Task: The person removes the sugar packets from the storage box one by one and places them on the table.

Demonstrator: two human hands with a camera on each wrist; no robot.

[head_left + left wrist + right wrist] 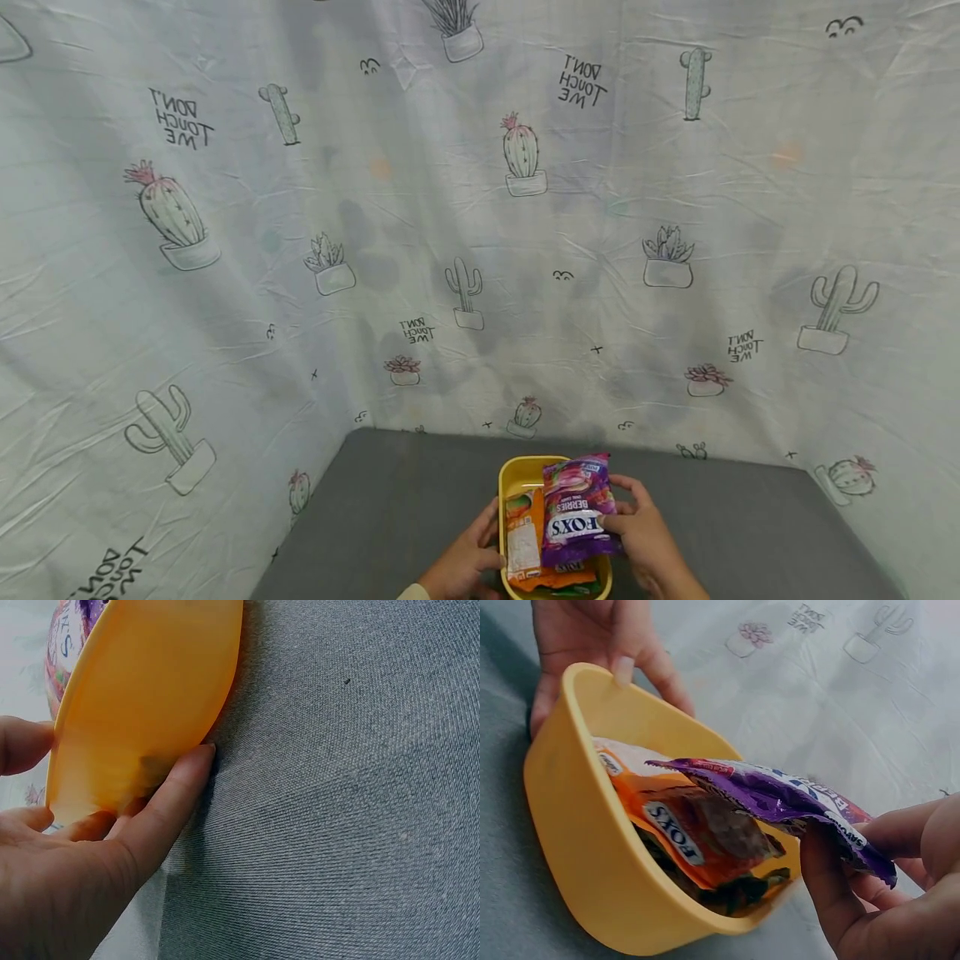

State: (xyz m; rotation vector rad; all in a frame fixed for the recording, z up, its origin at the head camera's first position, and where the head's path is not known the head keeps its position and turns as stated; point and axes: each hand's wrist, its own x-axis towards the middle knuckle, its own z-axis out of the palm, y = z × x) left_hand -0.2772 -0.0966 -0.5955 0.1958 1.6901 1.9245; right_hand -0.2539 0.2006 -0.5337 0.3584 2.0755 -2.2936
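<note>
A yellow plastic tub (505, 500) stands on the grey table top, its open side facing up. My left hand (470, 560) holds the tub's left side, the thumb at the rim and the fingers spread along the outer wall (161, 682). With my right hand (643, 533) I pinch the right edge of a purple Fox's Berries candy bag (576, 500). That bag is tilted over the tub's right part and overlaps its rim. Inside the tub lie an orange Fox's candy bag (705, 825) and, lower down, a dark green packet (742, 892), mostly covered.
The grey cloth-covered table (420, 475) spreads around the tub on both sides. A white curtain (480, 225) printed with cacti and lettering hangs behind the table and along its left and right sides.
</note>
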